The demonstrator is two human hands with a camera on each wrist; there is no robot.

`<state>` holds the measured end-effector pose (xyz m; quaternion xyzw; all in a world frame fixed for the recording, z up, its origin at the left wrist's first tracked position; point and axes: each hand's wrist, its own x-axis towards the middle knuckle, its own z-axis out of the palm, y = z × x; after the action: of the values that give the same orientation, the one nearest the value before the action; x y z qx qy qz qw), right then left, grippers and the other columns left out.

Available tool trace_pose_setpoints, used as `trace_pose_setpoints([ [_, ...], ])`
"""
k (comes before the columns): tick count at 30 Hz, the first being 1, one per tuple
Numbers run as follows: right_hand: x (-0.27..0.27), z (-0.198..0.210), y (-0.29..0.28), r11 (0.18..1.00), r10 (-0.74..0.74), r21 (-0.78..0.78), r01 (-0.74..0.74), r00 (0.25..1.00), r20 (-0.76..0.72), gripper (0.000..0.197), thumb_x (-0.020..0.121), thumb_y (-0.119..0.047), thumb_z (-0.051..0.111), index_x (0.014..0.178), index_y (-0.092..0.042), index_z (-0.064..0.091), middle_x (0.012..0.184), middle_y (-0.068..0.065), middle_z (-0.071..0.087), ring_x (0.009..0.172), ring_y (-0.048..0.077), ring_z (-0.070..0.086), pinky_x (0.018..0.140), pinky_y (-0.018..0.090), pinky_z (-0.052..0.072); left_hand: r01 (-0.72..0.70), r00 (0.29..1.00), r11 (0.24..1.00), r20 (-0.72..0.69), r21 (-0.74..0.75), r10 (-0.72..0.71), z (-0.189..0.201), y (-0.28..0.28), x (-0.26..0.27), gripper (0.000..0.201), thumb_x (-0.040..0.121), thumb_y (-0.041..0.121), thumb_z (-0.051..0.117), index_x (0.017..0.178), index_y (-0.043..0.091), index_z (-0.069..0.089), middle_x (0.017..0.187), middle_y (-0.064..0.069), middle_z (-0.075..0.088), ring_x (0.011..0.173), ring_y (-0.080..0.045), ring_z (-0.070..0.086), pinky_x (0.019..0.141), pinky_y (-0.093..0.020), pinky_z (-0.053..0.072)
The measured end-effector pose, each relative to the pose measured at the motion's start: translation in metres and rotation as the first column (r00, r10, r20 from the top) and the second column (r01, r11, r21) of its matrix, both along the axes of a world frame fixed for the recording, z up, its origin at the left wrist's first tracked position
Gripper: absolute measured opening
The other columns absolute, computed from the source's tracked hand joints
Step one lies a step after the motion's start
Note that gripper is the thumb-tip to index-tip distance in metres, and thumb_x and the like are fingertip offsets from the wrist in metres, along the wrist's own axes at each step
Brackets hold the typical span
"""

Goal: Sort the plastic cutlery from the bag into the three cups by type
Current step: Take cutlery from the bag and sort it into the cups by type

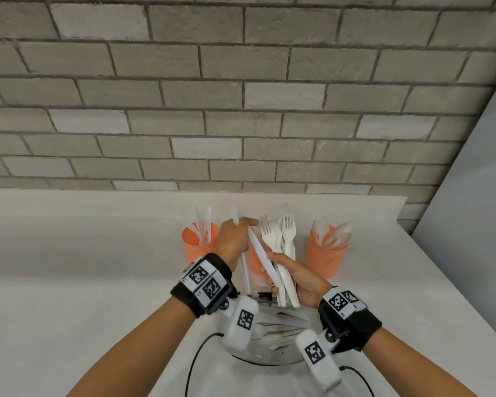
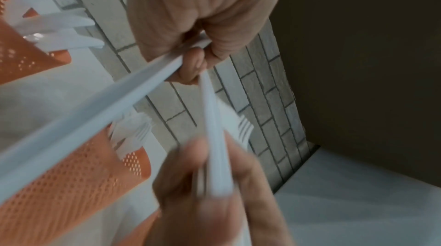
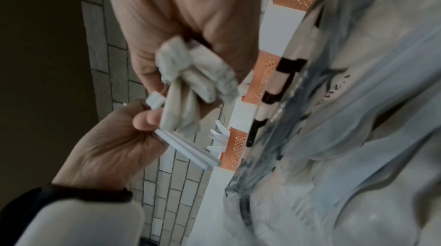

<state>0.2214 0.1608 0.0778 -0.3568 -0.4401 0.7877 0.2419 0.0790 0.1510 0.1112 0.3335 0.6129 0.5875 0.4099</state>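
Clear plastic of the bag (image 1: 269,348) lies nearest, on the counter (image 1: 83,267) between the wrists, with cutlery left inside, blurred by the film. Just beyond, the right hand (image 1: 295,279) curls round a mixed bundle (image 1: 284,270) of forks and a spoon, heads up and handles down. The left hand (image 1: 235,239) grips one knife (image 1: 234,217), tip up, and pinches a second knife (image 1: 262,256) whose long axis slants down into the bundle. The knife cup (image 1: 199,243) stands just left of the left hand, the nearer hand to it, so the carry likely goes leftward. Behind the hands the fork cup (image 1: 254,260) is mostly hidden; the spoon cup (image 1: 325,249) stands to the right. Both wrist views are smeared.
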Motion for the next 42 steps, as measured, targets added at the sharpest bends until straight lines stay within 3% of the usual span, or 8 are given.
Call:
trace_pose_setpoints([
  [5, 0.004, -0.004, 0.009, 0.997, -0.072, 0.018, 0.071, 0.997, 0.029, 0.008, 0.087, -0.020, 0.061, 0.083, -0.015, 0.057, 0.053, -0.002, 0.056, 0.041, 0.008, 0.051, 0.041, 0.021, 0.046, -0.121, 0.986, 0.992, 0.119, 0.036, 0.116, 0.028, 0.024, -0.048, 0.023, 0.099, 0.015, 0.030, 0.085, 0.011, 0.048, 0.061, -0.004, 0.065, 0.060, -0.016, 0.051, 0.053, -0.025, 0.037],
  [9, 0.003, -0.007, 0.019, 0.992, -0.126, 0.019, 0.127, 0.991, -0.034, 0.014, 0.078, -0.021, 0.066, 0.089, -0.021, 0.058, 0.044, -0.007, 0.044, 0.033, 0.005, 0.040, 0.037, 0.020, 0.040, -0.295, 0.953, 0.931, 0.134, 0.214, 0.271, 0.051, 0.045, -0.090, 0.013, 0.098, 0.011, 0.035, 0.091, 0.013, 0.046, 0.054, -0.003, 0.047, 0.040, -0.012, 0.049, 0.051, -0.029, 0.046],
  [13, -0.001, -0.006, 0.023, 0.986, -0.136, 0.087, 0.139, 0.990, -0.045, 0.017, 0.079, -0.024, 0.065, 0.095, -0.023, 0.059, 0.043, -0.008, 0.041, 0.034, 0.006, 0.039, 0.039, 0.020, 0.040, -0.387, 0.914, 0.862, 0.009, 0.326, 0.406, 0.060, 0.059, -0.115, 0.023, 0.097, 0.024, 0.045, 0.074, 0.019, 0.046, 0.059, 0.000, 0.038, 0.048, -0.011, 0.037, 0.048, -0.022, 0.040],
  [22, -0.004, -0.013, 0.024, 0.976, -0.149, 0.161, 0.145, 0.989, 0.008, 0.010, 0.089, -0.018, 0.059, 0.098, -0.013, 0.058, 0.045, -0.004, 0.047, 0.044, 0.009, 0.051, 0.052, 0.024, 0.053, -0.266, 0.925, 0.933, -0.210, 0.241, 0.318, -0.017, 0.068, -0.118, 0.033, 0.096, 0.036, 0.044, 0.073, 0.013, 0.047, 0.059, -0.002, 0.045, 0.051, -0.014, 0.046, 0.047, -0.013, 0.043],
  [28, -0.003, -0.018, 0.022, 0.968, -0.172, 0.196, 0.159, 0.984, 0.053, 0.013, 0.087, -0.013, 0.061, 0.075, -0.012, 0.056, 0.049, -0.002, 0.050, 0.038, 0.009, 0.046, 0.042, 0.021, 0.044, -0.191, 0.899, 0.970, -0.371, 0.151, 0.234, -0.051, 0.062, -0.121, 0.010, 0.090, 0.012, 0.058, 0.096, 0.012, 0.050, 0.071, -0.003, 0.053, 0.066, -0.014, 0.059, 0.068, -0.019, 0.046],
  [33, -0.005, -0.019, 0.020, 0.962, -0.197, 0.197, 0.187, 0.980, 0.033, 0.013, 0.090, -0.014, 0.059, 0.077, -0.014, 0.055, 0.045, -0.004, 0.043, 0.035, 0.007, 0.038, 0.039, 0.020, 0.039, -0.174, 0.822, 0.976, -0.525, 0.134, 0.219, -0.057, 0.061, -0.123, 0.010, 0.090, 0.013, 0.056, 0.098, 0.006, 0.059, 0.105, -0.013, 0.063, 0.096, -0.022, 0.056, 0.087, -0.025, 0.040],
  [39, -0.007, -0.016, 0.017, 0.963, -0.216, 0.167, 0.211, 0.976, 0.012, 0.015, 0.091, -0.016, 0.056, 0.076, -0.015, 0.055, 0.046, -0.003, 0.042, 0.035, 0.007, 0.037, 0.039, 0.020, 0.037, -0.156, 0.633, 0.943, -0.703, 0.293, 0.323, -0.035, 0.052, -0.112, 0.016, 0.090, 0.013, 0.054, 0.099, 0.005, 0.065, 0.107, -0.012, 0.062, 0.106, -0.025, 0.053, 0.089, -0.022, 0.035],
  [42, -0.009, -0.015, 0.017, 0.960, -0.224, 0.169, 0.222, 0.975, -0.006, 0.007, 0.091, -0.017, 0.056, 0.085, -0.014, 0.057, 0.048, -0.002, 0.042, 0.036, 0.008, 0.039, 0.038, 0.020, 0.037, -0.114, 0.765, 0.941, -0.576, 0.318, 0.288, -0.008, 0.038, -0.083, 0.015, 0.090, 0.008, 0.053, 0.097, 0.006, 0.066, 0.095, -0.005, 0.064, 0.089, -0.015, 0.056, 0.073, -0.012, 0.041],
])
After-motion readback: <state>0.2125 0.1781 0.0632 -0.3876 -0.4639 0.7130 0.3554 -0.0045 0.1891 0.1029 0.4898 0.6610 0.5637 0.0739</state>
